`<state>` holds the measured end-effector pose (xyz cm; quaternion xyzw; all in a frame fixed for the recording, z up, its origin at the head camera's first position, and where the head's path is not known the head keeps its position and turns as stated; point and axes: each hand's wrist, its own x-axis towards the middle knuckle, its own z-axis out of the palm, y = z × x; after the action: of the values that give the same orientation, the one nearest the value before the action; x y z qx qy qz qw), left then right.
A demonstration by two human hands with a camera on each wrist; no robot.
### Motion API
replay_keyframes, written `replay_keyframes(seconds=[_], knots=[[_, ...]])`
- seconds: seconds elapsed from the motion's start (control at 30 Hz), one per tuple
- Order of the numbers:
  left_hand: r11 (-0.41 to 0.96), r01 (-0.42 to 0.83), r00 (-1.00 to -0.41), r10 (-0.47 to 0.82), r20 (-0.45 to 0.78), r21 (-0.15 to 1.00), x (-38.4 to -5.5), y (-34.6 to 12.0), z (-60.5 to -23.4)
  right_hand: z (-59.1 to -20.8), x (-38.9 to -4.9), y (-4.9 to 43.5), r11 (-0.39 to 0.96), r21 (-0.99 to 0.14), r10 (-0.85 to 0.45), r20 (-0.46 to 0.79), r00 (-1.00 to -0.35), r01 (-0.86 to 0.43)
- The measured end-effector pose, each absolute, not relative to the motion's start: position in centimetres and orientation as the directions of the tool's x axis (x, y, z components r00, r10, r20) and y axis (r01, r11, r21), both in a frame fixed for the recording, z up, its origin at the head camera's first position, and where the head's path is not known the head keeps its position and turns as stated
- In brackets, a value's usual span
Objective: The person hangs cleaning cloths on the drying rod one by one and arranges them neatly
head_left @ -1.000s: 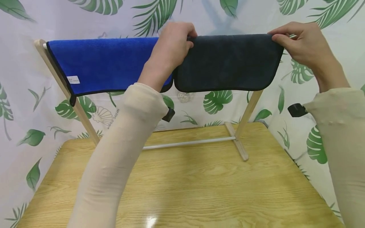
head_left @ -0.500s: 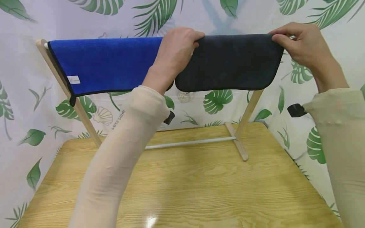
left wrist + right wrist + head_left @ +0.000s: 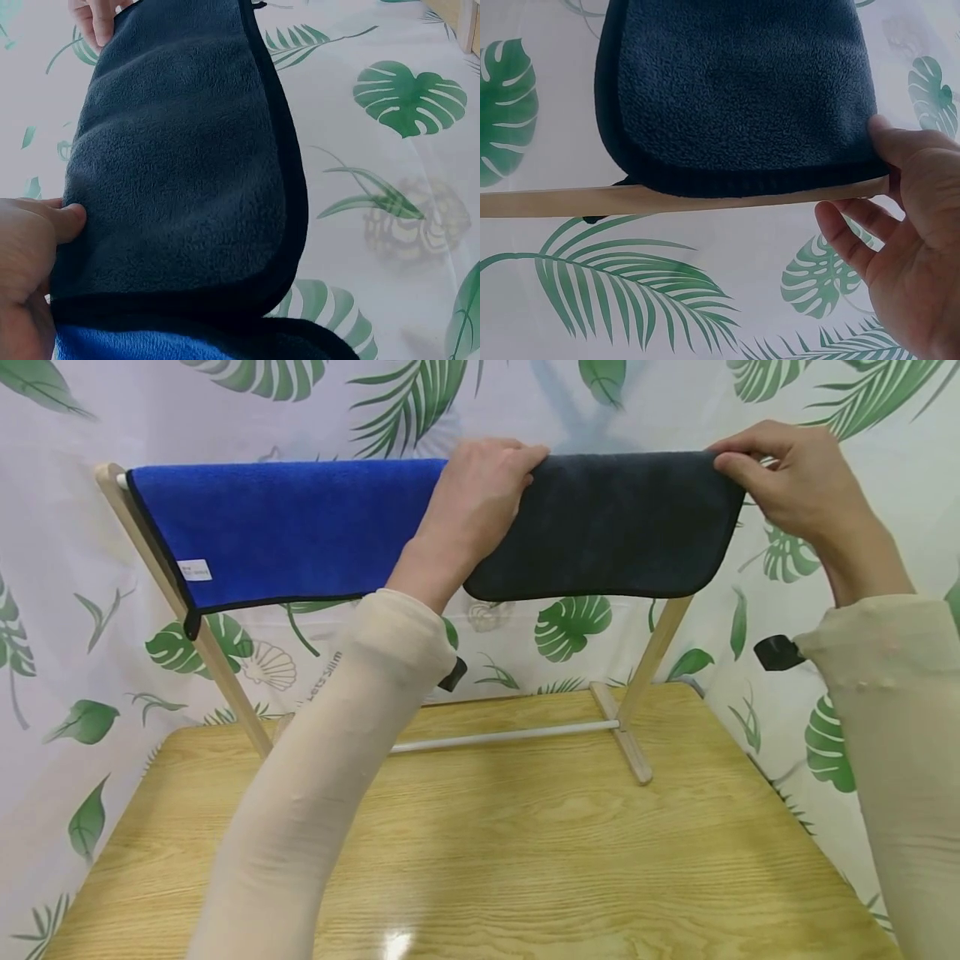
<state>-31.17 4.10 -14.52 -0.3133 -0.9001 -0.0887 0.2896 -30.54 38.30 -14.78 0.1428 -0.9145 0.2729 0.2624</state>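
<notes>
A dark grey towel point(image 3: 607, 527) with black edging hangs folded over the top bar of a wooden rack. My left hand point(image 3: 480, 497) grips its top fold near the left end, thumb on the front face, as the left wrist view shows. At the upper right corner, my right hand point(image 3: 802, 477) pinches the same towel between thumb and fingers; in the right wrist view the other fingers hang below, beside the wooden post point(image 3: 555, 202). A bright blue towel point(image 3: 285, 535) with a white label hangs on the bar's left half, its right end partly hidden by my left hand.
The rack's left post point(image 3: 217, 681) and right foot point(image 3: 622, 739) stand on a wood-grain table point(image 3: 570, 860). A white lower bar point(image 3: 502, 737) joins the two sides. A leaf-patterned curtain point(image 3: 675, 402) hangs close behind and at both sides.
My left hand has slid to the right and slightly down along the dark towel's top fold. My right hand stays at the corner, nearly still.
</notes>
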Motion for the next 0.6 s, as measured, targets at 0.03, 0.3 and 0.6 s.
replay_keyframes(seconds=[0.03,0.3,0.6], knots=[[0.79,0.613,-0.64,0.511,0.574,-0.02,-31.14,4.21,-14.57,-14.78,-30.5,38.32,0.812,-0.422,-0.118,0.557,-0.822,-0.403],[0.798,0.602,-0.67,0.504,0.546,0.002,-30.94,4.83,-14.65,-14.73,-30.25,38.41,0.822,-0.407,-0.128,0.55,-0.825,-0.399],[0.783,0.616,-0.697,0.49,0.524,0.087,-30.9,4.87,-14.54,-14.77,-30.65,38.17,0.813,-0.409,-0.136,0.559,-0.818,-0.414]])
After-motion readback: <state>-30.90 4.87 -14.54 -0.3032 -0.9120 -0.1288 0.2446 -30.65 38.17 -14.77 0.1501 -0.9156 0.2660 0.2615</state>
